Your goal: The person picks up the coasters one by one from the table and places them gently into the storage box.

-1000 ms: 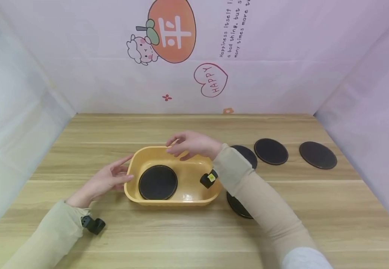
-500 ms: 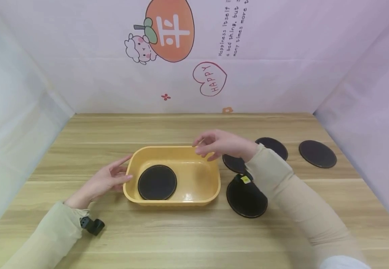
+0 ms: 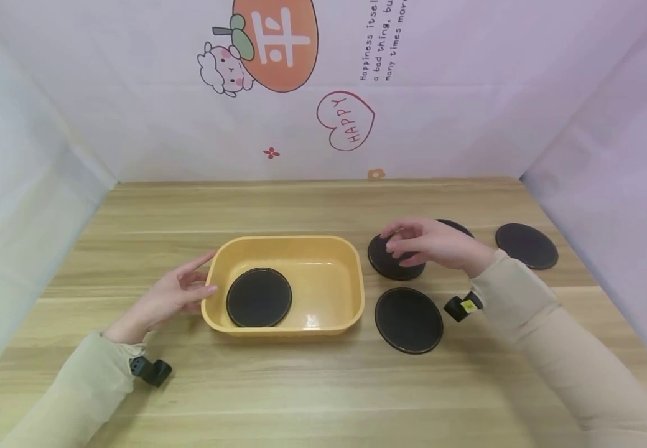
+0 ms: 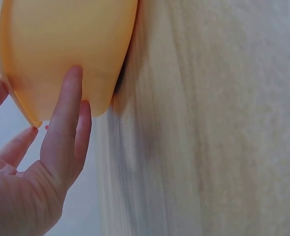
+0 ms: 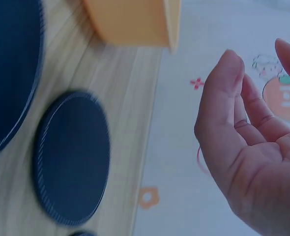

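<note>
My left hand point(image 3: 162, 303) holds the left end of a yellow plastic basin point(image 3: 335, 333), thumb over the rim and fingers against the outer wall point(image 4: 81, 29). One black round coaster point(image 3: 259, 297) lies inside at the basin's left. My right hand point(image 3: 432, 244) hangs in the air right of the basin with loosely bent fingers and nothing between them. In the head view it overlaps a second coaster point(image 3: 382, 264); the right wrist view shows stitching along the edge of a coaster point(image 5: 73, 160) on the table.
Nearer to me lies another coaster point(image 3: 409, 320), just right of the basin. Two more stand farther right: one partly hidden coaster point(image 3: 458, 226) behind my right hand and one coaster point(image 3: 525, 244) near my right forearm. A printed white curtain point(image 3: 441, 124) closes off the wooden table's back.
My right hand has moved from over the basin to the right, above the coasters, fingers empty throughout. The left hand stays at the basin. The head view has tilted slightly downward.
</note>
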{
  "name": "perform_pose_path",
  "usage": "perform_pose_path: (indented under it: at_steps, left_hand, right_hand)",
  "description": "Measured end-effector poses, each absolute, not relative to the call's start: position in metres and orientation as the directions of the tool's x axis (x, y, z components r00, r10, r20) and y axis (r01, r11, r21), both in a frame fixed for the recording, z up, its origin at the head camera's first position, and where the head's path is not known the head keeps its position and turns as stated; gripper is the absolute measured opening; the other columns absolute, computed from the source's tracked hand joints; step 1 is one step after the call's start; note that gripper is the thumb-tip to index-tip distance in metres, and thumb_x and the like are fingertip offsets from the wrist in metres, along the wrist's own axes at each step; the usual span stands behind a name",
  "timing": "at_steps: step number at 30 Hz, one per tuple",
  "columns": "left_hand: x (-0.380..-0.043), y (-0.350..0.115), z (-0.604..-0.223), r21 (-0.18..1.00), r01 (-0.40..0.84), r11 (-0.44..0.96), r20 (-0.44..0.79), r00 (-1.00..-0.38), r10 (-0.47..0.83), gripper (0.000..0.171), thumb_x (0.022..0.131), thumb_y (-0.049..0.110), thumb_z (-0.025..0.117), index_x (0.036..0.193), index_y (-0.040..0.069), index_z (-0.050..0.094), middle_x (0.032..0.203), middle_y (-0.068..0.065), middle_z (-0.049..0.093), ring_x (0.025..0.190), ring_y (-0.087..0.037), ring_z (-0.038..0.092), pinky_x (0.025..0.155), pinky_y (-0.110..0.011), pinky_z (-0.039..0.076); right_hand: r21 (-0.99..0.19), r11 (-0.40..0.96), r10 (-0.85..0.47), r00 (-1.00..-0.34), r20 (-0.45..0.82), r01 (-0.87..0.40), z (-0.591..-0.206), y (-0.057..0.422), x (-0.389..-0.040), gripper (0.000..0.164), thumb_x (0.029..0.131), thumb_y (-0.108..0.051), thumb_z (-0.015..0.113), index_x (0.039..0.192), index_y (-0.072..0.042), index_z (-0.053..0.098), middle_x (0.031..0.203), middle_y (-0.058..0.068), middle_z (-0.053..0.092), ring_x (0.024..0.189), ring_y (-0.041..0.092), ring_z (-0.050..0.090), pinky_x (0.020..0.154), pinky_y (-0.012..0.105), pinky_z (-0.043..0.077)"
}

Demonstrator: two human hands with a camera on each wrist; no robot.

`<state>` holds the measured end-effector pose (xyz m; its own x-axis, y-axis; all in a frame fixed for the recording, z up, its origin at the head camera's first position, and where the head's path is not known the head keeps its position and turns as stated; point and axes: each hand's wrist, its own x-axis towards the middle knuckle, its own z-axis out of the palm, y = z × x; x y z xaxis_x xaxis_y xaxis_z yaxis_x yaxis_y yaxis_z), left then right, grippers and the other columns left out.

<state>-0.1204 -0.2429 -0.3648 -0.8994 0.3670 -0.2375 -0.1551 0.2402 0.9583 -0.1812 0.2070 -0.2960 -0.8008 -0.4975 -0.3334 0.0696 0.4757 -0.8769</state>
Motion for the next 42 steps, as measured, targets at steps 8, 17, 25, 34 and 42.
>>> perform_pose_path:
  at_steps: [8, 17, 25, 34, 42]
  left_hand:
    - [-0.120, -0.245, -0.362, 0.956, -0.149, 0.252, -0.235, -0.903, 0.360, 0.077, 0.093, 0.006, 0.057, 0.153, 0.009, 0.009, 0.134, -0.039, 0.037, 0.096, -0.012, 0.062, 0.081, -0.036, 0.057]
    - [-0.117, -0.245, -0.362, 0.959, -0.143, 0.245, -0.228, -0.903, 0.364, 0.076, 0.093, 0.006, 0.057, 0.153, 0.008, 0.008, 0.133, -0.039, 0.037, 0.096, -0.012, 0.063, 0.081, -0.036, 0.057]
    - [-0.118, -0.244, -0.360, 0.958, -0.150, 0.243, -0.233, -0.902, 0.362, 0.077, 0.093, 0.007, 0.057, 0.153, 0.008, 0.008, 0.134, -0.039, 0.036, 0.097, -0.012, 0.062, 0.081, -0.036, 0.057]
    - [-0.119, -0.242, -0.360, 0.957, -0.145, 0.250, -0.232, -0.901, 0.365, 0.077, 0.093, 0.006, 0.057, 0.153, 0.008, 0.008, 0.135, -0.039, 0.036, 0.098, -0.015, 0.062, 0.081, -0.037, 0.057]
    - [-0.118, -0.242, -0.361, 0.954, -0.164, 0.251, -0.250, -0.897, 0.364, 0.078, 0.093, 0.008, 0.058, 0.153, 0.008, 0.008, 0.134, -0.039, 0.036, 0.097, -0.014, 0.062, 0.081, -0.038, 0.057]
  right_hand:
    - [-0.894, 0.435, -0.448, -0.836, -0.316, 0.105, -0.307, 0.243, -0.179, 0.045, 0.092, -0.015, 0.061, 0.128, 0.006, 0.044, 0.097, 0.002, 0.058, 0.090, 0.015, 0.059, 0.085, 0.038, 0.055]
    - [-0.869, 0.464, -0.419, -0.821, -0.388, 0.174, -0.317, 0.271, -0.174, 0.050, 0.092, -0.018, 0.062, 0.130, 0.006, 0.039, 0.096, 0.000, 0.062, 0.092, 0.012, 0.062, 0.086, 0.041, 0.053]
    - [-0.831, 0.524, -0.398, -0.808, -0.433, 0.187, -0.332, 0.281, -0.166, 0.060, 0.089, -0.017, 0.064, 0.135, 0.006, 0.035, 0.102, 0.004, 0.056, 0.094, 0.015, 0.061, 0.087, 0.043, 0.053]
    - [-0.726, 0.688, -0.413, -0.826, -0.384, -0.006, -0.350, 0.270, -0.150, 0.065, 0.081, -0.026, 0.074, 0.130, 0.005, 0.045, 0.120, 0.026, 0.057, 0.107, 0.032, 0.058, 0.081, 0.033, 0.054]
    - [-0.696, 0.713, -0.431, -0.836, -0.338, -0.086, -0.360, 0.261, -0.145, 0.065, 0.077, -0.028, 0.078, 0.126, 0.003, 0.049, 0.114, 0.022, 0.058, 0.103, 0.030, 0.056, 0.082, 0.034, 0.050]
